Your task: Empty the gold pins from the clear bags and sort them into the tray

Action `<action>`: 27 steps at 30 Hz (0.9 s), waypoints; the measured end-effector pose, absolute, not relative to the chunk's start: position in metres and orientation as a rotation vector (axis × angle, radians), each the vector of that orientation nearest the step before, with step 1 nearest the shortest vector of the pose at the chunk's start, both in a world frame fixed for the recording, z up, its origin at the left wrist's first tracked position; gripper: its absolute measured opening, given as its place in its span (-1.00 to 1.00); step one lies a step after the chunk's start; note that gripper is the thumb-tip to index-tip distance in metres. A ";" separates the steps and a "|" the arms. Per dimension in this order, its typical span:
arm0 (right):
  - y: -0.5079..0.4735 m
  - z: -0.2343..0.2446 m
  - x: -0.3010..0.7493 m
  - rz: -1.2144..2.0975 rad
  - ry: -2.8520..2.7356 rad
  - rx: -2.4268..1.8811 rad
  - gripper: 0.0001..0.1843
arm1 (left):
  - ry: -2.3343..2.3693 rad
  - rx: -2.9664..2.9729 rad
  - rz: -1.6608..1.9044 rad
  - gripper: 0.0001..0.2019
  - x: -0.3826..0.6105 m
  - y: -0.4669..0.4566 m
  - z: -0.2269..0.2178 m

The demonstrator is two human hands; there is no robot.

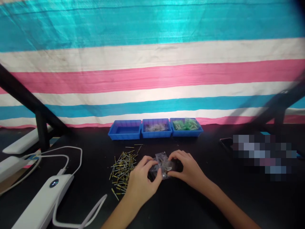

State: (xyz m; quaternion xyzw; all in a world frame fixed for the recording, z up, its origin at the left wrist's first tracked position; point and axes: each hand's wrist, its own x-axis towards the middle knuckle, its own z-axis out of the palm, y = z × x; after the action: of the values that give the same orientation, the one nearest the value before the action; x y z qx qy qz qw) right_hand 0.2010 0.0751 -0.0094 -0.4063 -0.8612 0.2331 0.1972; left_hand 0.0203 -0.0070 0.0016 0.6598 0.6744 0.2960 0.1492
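Note:
Between my two hands are small clear plastic bags [163, 160], overlapping on the black table; what they contain is too blurred to name. My left hand [144, 179] has its thumb and fingers curled on the bags' left side. From the right, my right hand [187, 167] grips the edge of a bag between thumb and fingers. Just left of my left hand, partly hidden by it, spreads a loose pile of thin yellow-and-silver pins [121, 168] that look like rivets.
Three blue trays stand in a row at the back: a bare left tray [125, 130], a middle tray [157, 135] with clear bags, a right tray [187, 133] with green packets. White power banks [43, 200] and cables [81, 159] lie left. A phone [225, 143] lies right.

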 end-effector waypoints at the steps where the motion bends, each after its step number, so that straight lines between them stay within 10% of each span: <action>1: 0.075 -0.010 0.201 0.645 -2.400 -1.133 -0.64 | 1.921 1.880 0.857 -0.78 0.020 -0.007 0.001; 27: 0.060 0.001 0.192 1.166 -2.008 -0.986 -0.86 | 1.564 1.661 1.110 -0.86 0.021 0.000 -0.007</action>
State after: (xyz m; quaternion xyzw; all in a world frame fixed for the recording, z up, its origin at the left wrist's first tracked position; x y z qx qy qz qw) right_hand 0.1920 0.0599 0.0013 -0.3721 -0.7583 0.4403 0.3045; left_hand 0.0209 -0.0005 -0.0070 0.6251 0.5886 0.4175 0.2976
